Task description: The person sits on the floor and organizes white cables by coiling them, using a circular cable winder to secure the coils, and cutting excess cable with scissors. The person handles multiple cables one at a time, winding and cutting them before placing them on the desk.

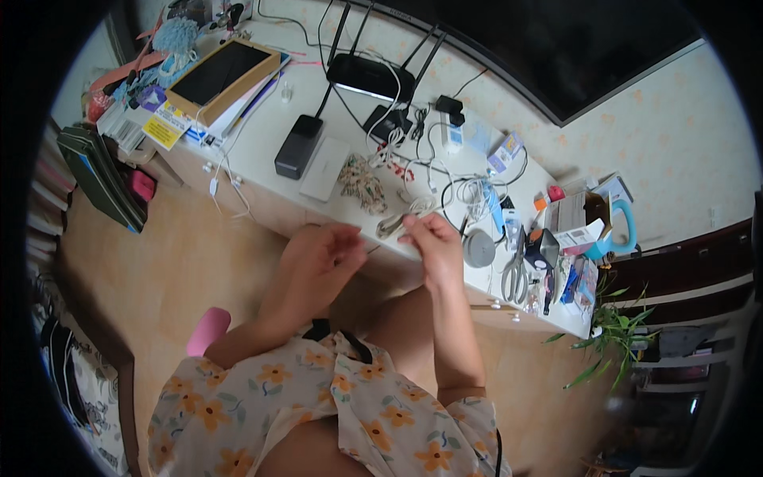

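My left hand (pixel 322 262) is raised just off the front edge of the white tabletop (pixel 268 143), fingers curled; whether they pinch anything thin I cannot tell. To its right, my right hand (pixel 438 244) is by the same edge, thumb and index finger close together beside a bundled pale cable (pixel 393 225). Whether the fingertips touch that cable is unclear. Behind the hands lie a bundle of multicoloured cord (pixel 363 185), a white flat box (pixel 325 169) and a dark grey power adapter (pixel 299 146). A round grey container (pixel 478 248) sits right of my right hand.
Grey-handled scissors (pixel 515 277) lie at the right, near an open cardboard box (pixel 578 217). A black router (pixel 371 77) and tangled white cables (pixel 477 200) are farther back. A tablet in a wooden frame (pixel 223 77) rests at the left. A potted plant (pixel 623 328) stands beyond the right end.
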Demonstrator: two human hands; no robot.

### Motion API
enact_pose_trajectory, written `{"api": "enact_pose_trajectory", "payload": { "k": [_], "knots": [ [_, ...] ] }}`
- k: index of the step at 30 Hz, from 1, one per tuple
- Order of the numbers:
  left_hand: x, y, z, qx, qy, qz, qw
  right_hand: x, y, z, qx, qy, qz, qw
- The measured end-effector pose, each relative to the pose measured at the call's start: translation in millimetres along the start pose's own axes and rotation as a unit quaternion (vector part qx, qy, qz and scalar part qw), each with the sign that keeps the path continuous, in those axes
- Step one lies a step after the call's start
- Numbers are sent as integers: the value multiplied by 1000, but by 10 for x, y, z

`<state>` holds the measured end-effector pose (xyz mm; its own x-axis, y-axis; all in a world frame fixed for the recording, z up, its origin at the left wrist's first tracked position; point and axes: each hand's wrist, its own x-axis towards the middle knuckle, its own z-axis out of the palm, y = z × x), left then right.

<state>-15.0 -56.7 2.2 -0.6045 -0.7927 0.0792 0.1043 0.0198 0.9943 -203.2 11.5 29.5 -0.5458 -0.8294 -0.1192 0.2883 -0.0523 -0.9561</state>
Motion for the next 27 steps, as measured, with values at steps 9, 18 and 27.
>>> {"api": "enact_pose_trajectory", "payload": {
  "k": [9,18,27],
  "knots": [
    [-336,331,262,77,-80,80,991,-1019,252,-30,166,-44,14,985],
    [-441,222,330,-25,-124,-22,992,-1152,187,-86,104,-54,-26,993],
    [-471,331,313,44,-132,76,987,-1251,179,-148,-10,-77,-120,990]
  ]
}}
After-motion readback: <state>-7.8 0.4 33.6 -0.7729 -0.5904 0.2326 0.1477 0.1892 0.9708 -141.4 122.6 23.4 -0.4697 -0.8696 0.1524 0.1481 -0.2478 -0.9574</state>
